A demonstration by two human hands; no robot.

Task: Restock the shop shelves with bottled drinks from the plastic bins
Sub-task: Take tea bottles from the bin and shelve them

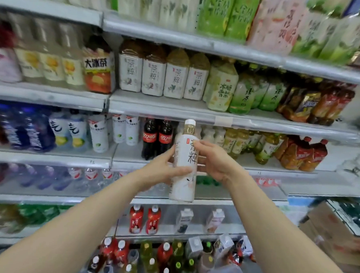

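Head view: white bottle [185, 161] upright in mid-air, in front of the middle shelf [130, 152] and not yet set down. Both hands hold it: left hand [163, 167] is wrapped round the lower body, and right hand [214, 161] has fingers curled on the label side. A row of small pale bottles [213, 136] stands just behind, next to the cola bottles [157, 138], probably its slot. Shelves look mostly stocked, with bare patches on this shelf and the one lower down. Mixed bottles [164, 258] are still heaped at the bottom, apparently in a bin with unclear walls. Plenty left, likely mid-task.
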